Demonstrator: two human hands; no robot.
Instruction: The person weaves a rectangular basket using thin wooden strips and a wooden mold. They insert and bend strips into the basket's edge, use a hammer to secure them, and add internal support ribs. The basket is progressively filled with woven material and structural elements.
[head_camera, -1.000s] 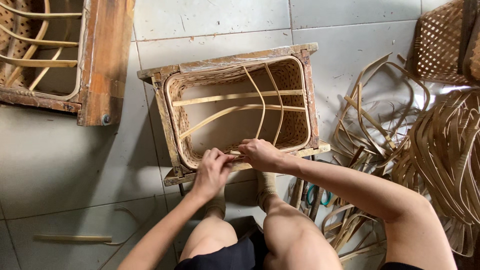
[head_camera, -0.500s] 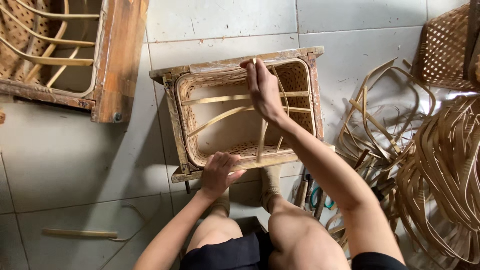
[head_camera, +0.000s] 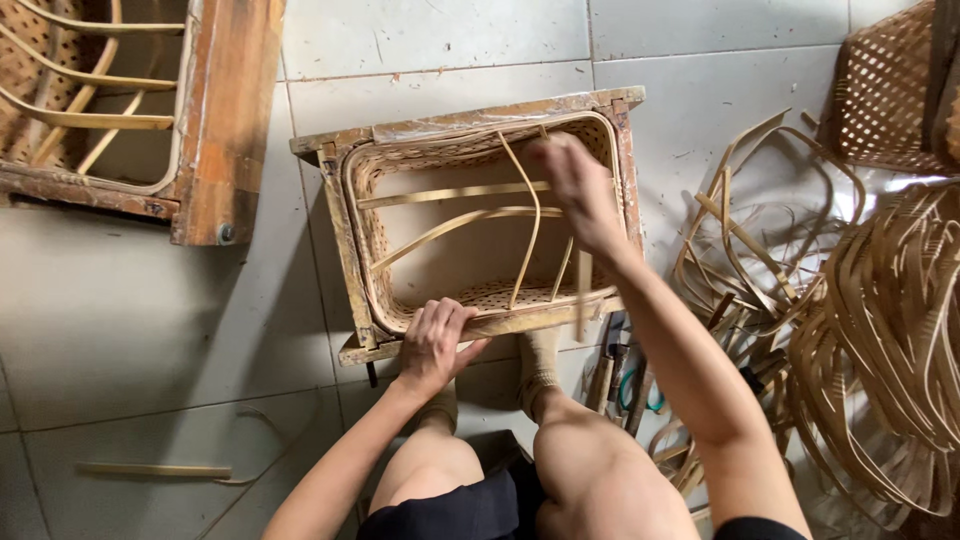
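Right hand (head_camera: 572, 185): motion-blurred, so fingers and grip cannot be resolved; whether the fingertips pinch the bent strip (head_camera: 527, 220) just beside them cannot be told. Left hand (head_camera: 435, 345): fingertips curl over the near rim of the woven frame (head_camera: 345, 240), hiding the weave beneath them. Tools (head_camera: 615, 370), below the right fingers, are largely hidden behind the forearm and knee. Second frame (head_camera: 215, 120) and strip pile (head_camera: 890, 330) are cut off by the picture's edges.
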